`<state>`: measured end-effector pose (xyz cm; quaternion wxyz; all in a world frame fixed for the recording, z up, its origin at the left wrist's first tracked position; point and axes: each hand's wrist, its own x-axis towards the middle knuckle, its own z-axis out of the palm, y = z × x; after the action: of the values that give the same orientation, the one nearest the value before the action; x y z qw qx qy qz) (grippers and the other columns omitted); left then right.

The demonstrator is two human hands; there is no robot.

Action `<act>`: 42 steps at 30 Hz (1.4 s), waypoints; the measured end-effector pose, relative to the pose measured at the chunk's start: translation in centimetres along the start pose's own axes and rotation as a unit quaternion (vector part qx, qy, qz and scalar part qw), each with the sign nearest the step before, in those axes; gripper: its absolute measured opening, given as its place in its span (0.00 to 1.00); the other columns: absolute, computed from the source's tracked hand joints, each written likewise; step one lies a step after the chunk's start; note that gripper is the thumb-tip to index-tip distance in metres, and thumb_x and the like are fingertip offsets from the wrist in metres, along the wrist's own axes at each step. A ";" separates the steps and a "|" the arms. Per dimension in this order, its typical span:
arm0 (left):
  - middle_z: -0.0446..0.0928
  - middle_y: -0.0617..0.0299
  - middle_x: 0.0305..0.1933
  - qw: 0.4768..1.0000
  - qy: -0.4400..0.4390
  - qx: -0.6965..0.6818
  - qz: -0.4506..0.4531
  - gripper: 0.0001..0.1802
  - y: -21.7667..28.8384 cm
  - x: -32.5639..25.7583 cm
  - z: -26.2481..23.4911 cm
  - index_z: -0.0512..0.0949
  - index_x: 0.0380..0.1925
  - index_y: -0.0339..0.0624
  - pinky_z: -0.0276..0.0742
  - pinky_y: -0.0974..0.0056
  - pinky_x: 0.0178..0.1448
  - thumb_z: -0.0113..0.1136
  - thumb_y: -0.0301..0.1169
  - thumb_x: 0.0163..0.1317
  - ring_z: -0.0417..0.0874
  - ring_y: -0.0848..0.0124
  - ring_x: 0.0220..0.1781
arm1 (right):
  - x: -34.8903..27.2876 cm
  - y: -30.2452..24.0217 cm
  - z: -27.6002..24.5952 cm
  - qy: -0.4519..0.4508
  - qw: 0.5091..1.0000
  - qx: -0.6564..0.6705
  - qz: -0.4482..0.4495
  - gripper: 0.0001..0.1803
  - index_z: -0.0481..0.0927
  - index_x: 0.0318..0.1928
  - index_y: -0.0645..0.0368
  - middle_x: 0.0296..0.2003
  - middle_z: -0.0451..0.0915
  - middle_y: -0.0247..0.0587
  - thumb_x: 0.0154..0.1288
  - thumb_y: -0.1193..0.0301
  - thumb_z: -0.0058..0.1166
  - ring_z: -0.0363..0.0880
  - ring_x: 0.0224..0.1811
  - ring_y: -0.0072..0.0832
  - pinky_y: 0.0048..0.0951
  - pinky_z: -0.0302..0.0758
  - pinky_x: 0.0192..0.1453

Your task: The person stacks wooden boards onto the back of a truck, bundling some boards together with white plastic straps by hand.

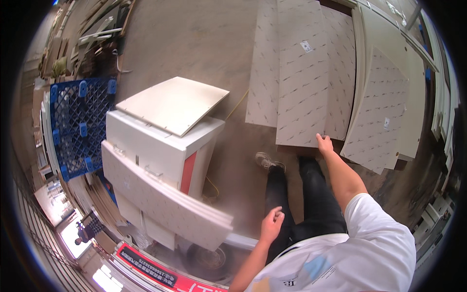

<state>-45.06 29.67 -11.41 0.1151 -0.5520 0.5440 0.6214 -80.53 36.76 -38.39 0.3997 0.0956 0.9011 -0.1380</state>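
My right hand is at the near edge of a long pale board printed with small dark marks, its fingers closed on that edge near the corner. A small white label sits on the board. Similar boards lie along both sides of it, one on the left and one on the right. My left hand hangs in front of my thigh, apart from the boards. Its fingers are curled, and nothing shows in them.
To the left stands a white cabinet with a loose cream panel on top and stacked boards against its front. Behind is a blue plastic pallet. Further panels lean at the right. A wheel is low at the left.
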 end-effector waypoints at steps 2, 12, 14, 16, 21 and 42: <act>0.85 0.61 0.39 0.998 -0.023 -0.045 -0.032 0.20 -0.6 0.5 1.1 0.79 0.58 0.37 0.80 0.67 0.47 0.63 0.34 0.70 0.83 0.75 0.37 | 2.3 0.4 0.7 -0.001 0.996 0.066 0.051 0.46 0.68 0.68 0.67 0.65 0.73 0.65 0.68 0.37 0.50 0.72 0.69 0.52 0.44 0.69 0.70; 0.83 0.56 0.51 0.981 -0.006 -0.171 -0.091 0.25 6.2 5.6 2.5 0.71 0.65 0.34 0.79 0.65 0.54 0.61 0.34 0.72 0.83 0.70 0.50 | -1.2 4.0 -1.1 -0.188 0.952 0.209 -0.125 0.36 0.83 0.43 0.66 0.41 0.84 0.58 0.79 0.43 0.38 0.82 0.51 0.42 0.44 0.76 0.59; 0.80 0.51 0.57 0.960 0.022 -0.268 -0.079 0.27 7.7 6.7 3.6 0.68 0.68 0.35 0.79 0.62 0.58 0.60 0.35 0.73 0.82 0.66 0.55 | -6.8 2.1 -4.6 -0.296 0.920 0.245 -0.072 0.34 0.84 0.42 0.65 0.31 0.83 0.46 0.80 0.44 0.39 0.82 0.36 0.33 0.39 0.79 0.44; 0.78 0.52 0.62 0.894 -0.002 -0.437 -0.095 0.27 9.4 6.6 4.2 0.69 0.66 0.33 0.78 0.59 0.62 0.62 0.34 0.72 0.80 0.62 0.63 | -12.4 1.4 -7.5 -0.376 0.884 0.271 -0.059 0.31 0.84 0.41 0.64 0.27 0.81 0.40 0.80 0.47 0.43 0.79 0.29 0.30 0.35 0.78 0.36; 0.78 0.53 0.62 0.921 0.035 -0.388 -0.007 0.25 11.8 4.6 2.6 0.72 0.63 0.33 0.75 0.53 0.68 0.64 0.23 0.66 0.79 0.58 0.63 | -21.8 -2.0 -14.4 -0.597 0.790 0.128 -0.064 0.24 0.78 0.59 0.60 0.47 0.84 0.45 0.79 0.52 0.48 0.86 0.45 0.34 0.40 0.82 0.54; 0.71 0.53 0.72 0.809 0.542 -0.015 0.228 0.23 -1.1 -26.8 -8.3 0.74 0.67 0.45 0.68 0.50 0.74 0.50 0.34 0.73 0.73 0.55 0.71 | -42.1 -24.1 -7.6 -0.660 0.470 0.585 -0.046 0.21 0.70 0.66 0.51 0.46 0.77 0.38 0.80 0.57 0.46 0.76 0.50 0.33 0.43 0.73 0.67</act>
<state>-29.80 35.69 11.44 -0.3516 -0.6613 0.6185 0.2378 -64.73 13.84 2.07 0.7200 0.1464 0.0837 -0.6732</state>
